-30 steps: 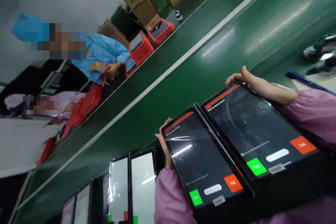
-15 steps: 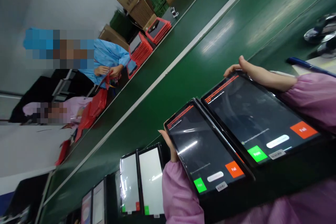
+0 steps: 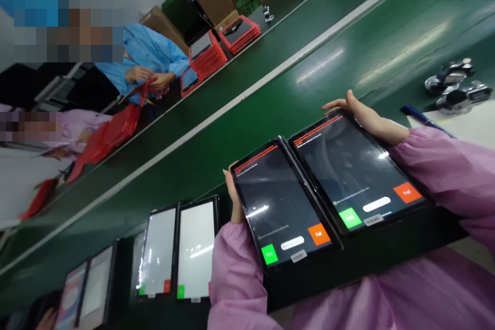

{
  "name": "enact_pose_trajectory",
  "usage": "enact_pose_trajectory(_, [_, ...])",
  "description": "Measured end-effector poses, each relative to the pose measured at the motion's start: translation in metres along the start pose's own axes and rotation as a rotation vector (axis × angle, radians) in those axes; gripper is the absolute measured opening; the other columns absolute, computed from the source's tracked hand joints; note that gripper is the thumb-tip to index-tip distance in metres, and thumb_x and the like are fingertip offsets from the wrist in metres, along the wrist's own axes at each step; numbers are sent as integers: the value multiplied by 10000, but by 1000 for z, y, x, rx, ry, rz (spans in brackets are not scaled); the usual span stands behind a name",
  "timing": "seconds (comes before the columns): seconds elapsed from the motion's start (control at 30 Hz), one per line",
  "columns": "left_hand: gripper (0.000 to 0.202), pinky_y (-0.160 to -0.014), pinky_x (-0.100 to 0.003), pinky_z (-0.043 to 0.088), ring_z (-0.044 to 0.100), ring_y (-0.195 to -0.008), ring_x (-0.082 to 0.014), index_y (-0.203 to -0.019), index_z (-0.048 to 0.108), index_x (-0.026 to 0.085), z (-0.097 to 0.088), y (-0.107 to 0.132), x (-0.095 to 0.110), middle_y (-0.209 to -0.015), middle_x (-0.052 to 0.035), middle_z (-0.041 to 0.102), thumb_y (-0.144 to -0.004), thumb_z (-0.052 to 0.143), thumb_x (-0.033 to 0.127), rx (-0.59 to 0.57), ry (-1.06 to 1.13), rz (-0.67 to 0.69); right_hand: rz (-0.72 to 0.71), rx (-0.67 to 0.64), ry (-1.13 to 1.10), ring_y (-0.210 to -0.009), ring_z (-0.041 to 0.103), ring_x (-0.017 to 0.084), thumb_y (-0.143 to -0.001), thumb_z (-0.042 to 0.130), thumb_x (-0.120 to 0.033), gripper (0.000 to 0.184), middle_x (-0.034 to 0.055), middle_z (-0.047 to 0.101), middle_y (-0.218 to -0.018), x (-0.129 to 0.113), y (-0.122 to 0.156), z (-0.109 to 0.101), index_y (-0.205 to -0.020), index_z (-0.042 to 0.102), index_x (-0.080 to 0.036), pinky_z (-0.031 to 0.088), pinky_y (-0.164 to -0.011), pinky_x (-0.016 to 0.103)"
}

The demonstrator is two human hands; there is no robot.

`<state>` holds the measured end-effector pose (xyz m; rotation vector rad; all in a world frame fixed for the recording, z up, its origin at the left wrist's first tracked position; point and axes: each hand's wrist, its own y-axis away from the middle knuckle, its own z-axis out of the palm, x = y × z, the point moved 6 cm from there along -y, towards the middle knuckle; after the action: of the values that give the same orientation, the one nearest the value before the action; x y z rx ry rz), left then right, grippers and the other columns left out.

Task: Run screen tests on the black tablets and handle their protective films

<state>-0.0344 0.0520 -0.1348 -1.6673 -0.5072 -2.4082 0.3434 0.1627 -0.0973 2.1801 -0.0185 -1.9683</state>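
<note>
So two dark-screened tablets are set side by side around the middle and right of the frame, left tablet and right tablet, inner long edges close together. The left hand is cupped against the upper left edge of the left tablet, and the right hand is laid around the upper right corner of the right tablet. Probably done from the outside so both get steadied as a pair and the screens, green and orange buttons included, aren't covered. Whether the fingers are actually closed on anything can't be told, since most of them are hidden. As for edges, two white-screened tablets are parked lower left, one partly hidden by the left sleeve, so sideways room looks tight there. A blue pen, a paper sheet and shiny metal pieces are spread at the right, so care is needed near the right sleeve. Most room seems to be left toward the upper middle, where the green bench is crossed by a white strip.
</note>
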Motion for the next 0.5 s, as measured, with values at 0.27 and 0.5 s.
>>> enact_pose_trajectory(0.27, [559, -1168, -426, 524, 697, -1303, -287, -1230, 730, 255, -25, 100, 23, -1330, -84, 757, -813, 871, 599, 239, -115, 93, -890, -115, 685, -1091, 710, 222, -1121, 537, -395, 220, 42, 770, -1110, -89, 142, 13, -1177, 728, -299, 557, -929, 385])
enact_pose_trajectory(0.5, [574, -1267, -518, 468, 523, -1532, -360, -1401, 660, 296, -64, 197, 11, -1587, -113, 608, -888, 829, 491, 80, -394, -35, -1140, -358, 997, -1111, 702, 238, -1156, 458, -377, 344, 30, 791, -1219, -84, 211, 55, -1027, 747, -242, 497, -985, 445])
